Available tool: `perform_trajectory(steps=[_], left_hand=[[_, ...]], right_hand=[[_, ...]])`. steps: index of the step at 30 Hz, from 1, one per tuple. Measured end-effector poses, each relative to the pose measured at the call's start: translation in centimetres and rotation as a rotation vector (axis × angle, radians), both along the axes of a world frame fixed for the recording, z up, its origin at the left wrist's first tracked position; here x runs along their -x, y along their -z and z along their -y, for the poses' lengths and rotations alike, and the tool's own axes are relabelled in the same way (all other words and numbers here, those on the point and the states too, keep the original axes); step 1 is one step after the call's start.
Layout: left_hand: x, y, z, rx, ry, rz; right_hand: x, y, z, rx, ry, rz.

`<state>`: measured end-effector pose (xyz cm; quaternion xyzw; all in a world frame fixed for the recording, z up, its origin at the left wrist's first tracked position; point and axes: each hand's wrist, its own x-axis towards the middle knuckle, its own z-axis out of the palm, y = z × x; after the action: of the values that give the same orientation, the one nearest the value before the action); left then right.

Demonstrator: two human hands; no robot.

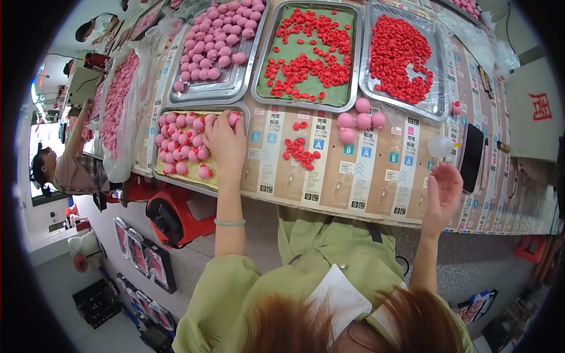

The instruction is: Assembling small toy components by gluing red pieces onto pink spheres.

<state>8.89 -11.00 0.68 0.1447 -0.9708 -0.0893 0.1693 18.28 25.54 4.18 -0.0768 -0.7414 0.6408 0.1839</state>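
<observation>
left hand (226,140) bends over pink balls (203,153) in the yellow-lined tray (191,179), cannot tell if gripping; right hand (445,191) loosely parted, empty; red rings (316,155) between, likely for easy reach.

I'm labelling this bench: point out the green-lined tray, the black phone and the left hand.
Green-lined tray (304,106): head view, front rim.
Black phone (472,157): head view, screen.
Left hand (226,142): head view, back of hand.

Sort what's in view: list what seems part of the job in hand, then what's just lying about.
Likely part of the job:
- yellow-lined tray under the left hand
- loose pink balls
- loose red pieces
- green-lined tray of red pieces

Likely just lying about:
- black phone
- red stool at left
</observation>
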Motion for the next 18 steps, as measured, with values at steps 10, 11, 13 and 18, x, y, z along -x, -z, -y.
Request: perform_trajectory(steps=[10,11,13,18], left_hand=[[5.0,-1.0,-9.9,-0.45,0.49,-0.034],[5.6,-0.5,-11.1,-0.288,0.484,-0.021],[6.4,-0.1,-12.2,-0.13,0.486,-0.013],[7.0,0.4,-12.8,-0.17,0.537,-0.052]], right_hand=[[3.0,2.6,-4.4,-0.209,0.248,0.084],[3.6,3.3,-4.5,-0.213,0.247,0.08],[4.4,4.4,-4.9,-0.264,0.154,0.102],[5.7,4.8,-4.6,-0.011,0.062,0.172]])
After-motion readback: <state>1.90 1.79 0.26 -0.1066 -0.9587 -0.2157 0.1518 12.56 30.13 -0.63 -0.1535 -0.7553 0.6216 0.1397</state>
